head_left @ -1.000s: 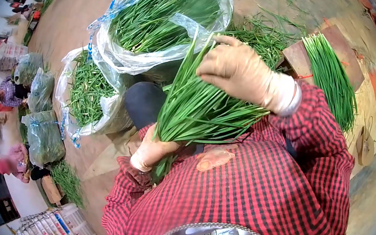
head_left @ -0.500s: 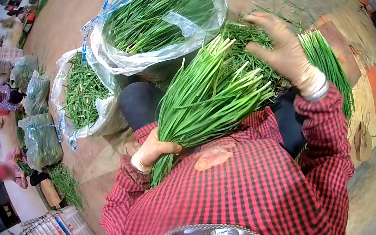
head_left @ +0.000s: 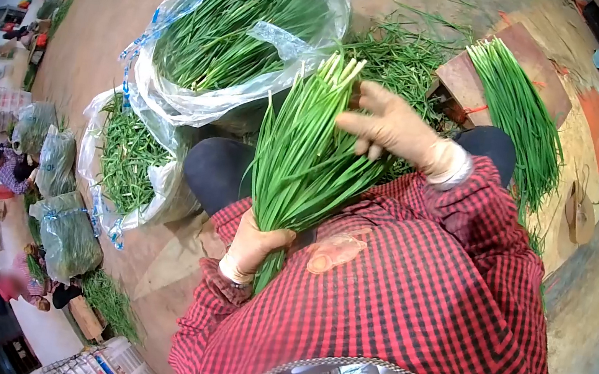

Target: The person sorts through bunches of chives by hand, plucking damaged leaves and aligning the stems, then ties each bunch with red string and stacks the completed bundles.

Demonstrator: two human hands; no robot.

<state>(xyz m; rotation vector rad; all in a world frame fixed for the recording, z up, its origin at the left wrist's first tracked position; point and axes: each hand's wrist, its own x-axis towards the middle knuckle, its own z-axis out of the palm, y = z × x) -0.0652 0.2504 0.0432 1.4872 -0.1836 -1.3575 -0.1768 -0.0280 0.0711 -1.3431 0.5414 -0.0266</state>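
My gloved left hand (head_left: 253, 248) is closed around the leafy lower end of a bunch of garlic chives (head_left: 310, 150), held in front of my body with its pale stem ends pointing up and away. My gloved right hand (head_left: 397, 130) is at the right side of the bunch, fingers apart and bent, the fingertips by the upper stems. Whether they press on the stems I cannot tell for sure. A second bunch of chives (head_left: 515, 115), tied with a red band, lies to the right on a brown board (head_left: 549, 73).
A large clear plastic bag (head_left: 152, 87) full of chives stands ahead on the left, beside a smaller bag (head_left: 92, 148) of green trimmings. Loose chives (head_left: 404, 59) are heaped on the floor ahead. Several filled bags (head_left: 67, 237) and other people are farther left.
My right hand has moved down and left, from above the bunch to its side. The stems that fanned out to the right now stand closer together. My left hand keeps its hold.
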